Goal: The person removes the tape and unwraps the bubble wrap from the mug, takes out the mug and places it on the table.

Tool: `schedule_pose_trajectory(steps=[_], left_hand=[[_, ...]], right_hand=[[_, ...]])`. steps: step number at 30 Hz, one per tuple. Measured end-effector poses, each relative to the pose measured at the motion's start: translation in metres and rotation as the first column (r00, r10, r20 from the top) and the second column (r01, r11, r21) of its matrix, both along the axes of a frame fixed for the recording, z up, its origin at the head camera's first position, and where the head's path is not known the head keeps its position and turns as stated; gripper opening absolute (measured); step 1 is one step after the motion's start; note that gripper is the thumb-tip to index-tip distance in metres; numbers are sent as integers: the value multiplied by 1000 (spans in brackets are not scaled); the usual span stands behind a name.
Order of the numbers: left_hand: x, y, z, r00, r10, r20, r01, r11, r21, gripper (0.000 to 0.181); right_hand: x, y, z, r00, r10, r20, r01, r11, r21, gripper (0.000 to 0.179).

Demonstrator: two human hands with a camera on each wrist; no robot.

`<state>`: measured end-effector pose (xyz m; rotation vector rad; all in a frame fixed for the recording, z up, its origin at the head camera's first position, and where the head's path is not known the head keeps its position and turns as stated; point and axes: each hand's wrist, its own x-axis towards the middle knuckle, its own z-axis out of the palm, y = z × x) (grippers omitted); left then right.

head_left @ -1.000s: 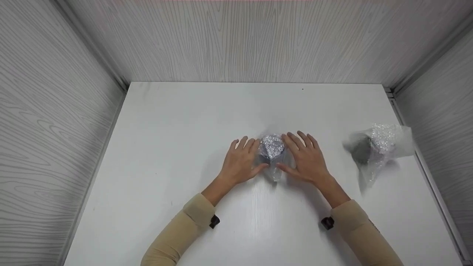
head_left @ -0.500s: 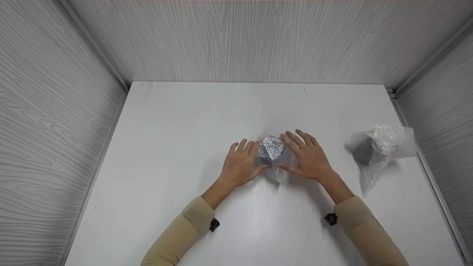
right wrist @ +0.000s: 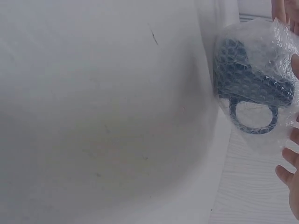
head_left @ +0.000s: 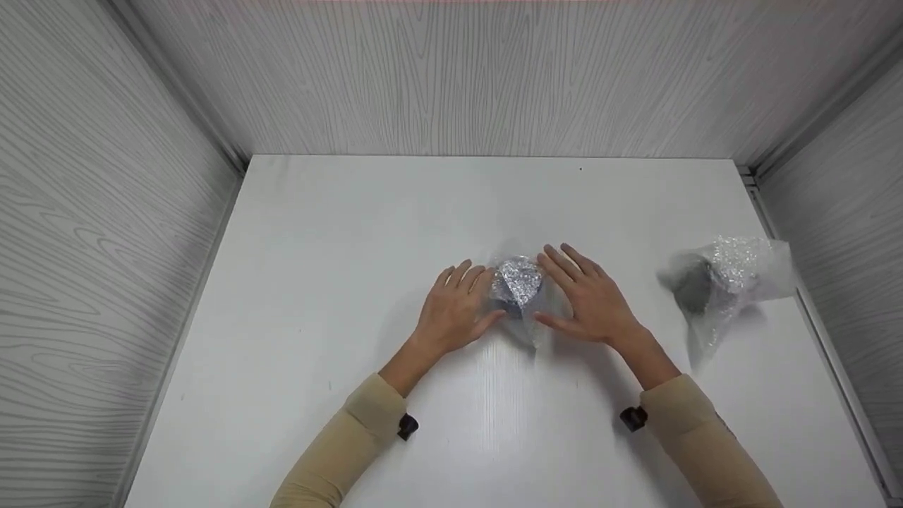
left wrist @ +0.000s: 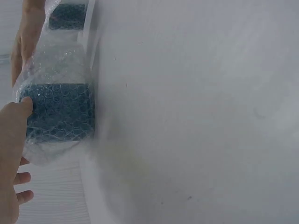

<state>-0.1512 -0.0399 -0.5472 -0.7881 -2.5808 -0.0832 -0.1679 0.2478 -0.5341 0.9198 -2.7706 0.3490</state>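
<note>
A dark blue mug (right wrist: 252, 84) in clear bubble wrap (head_left: 520, 279) stands upright on the white table, between both hands. Through the film, its handle shows in the right wrist view. My left hand (head_left: 451, 308) lies along the mug's left side, with its thumb touching the wrap in the left wrist view (left wrist: 25, 108). On the opposite side is my right hand (head_left: 589, 302), its fingers extended and fingertips at the wrap's edge. Neither hand curls round the mug. The wrap tapers to a loose corner toward the front.
A second bubble-wrapped bundle (head_left: 726, 282) with a dark thing inside lies at the table's right side. Wood-grain panels enclose the white table (head_left: 338, 233) at the back (head_left: 451, 77), left and right. Small black cameras sit at both sleeve cuffs.
The wrap's loose front corner has shifted slightly to the right. My right hand has moved a little forward and right; the left hand has barely moved. The bundle at right stays put.
</note>
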Motion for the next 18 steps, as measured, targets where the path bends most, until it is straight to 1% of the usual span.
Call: schedule_pose_trajectory(steps=[3,8,12,16,18], left_hand=[[-4,-5,1,1000,-19,3,19,1000,13,67],[-14,-13,2,999,-52,6,52,999,8,62],[-19,-20,1,996,-89,2,89,996,-20,66],[-23,-23,-1,993,-120,-18,119,992,-41,70],[-25,-24,-2,992,-126,-29,124,991,-49,70]], right_hand=[[6,-3,1,999,-32,0,32,998,-47,93],[21,-12,3,991,-113,-77,105,990,-99,89],[34,-23,5,978,-164,-132,145,980,-138,86],[45,-34,6,963,-200,-181,176,974,-140,85],[48,-39,5,954,-210,-216,186,974,-126,84]])
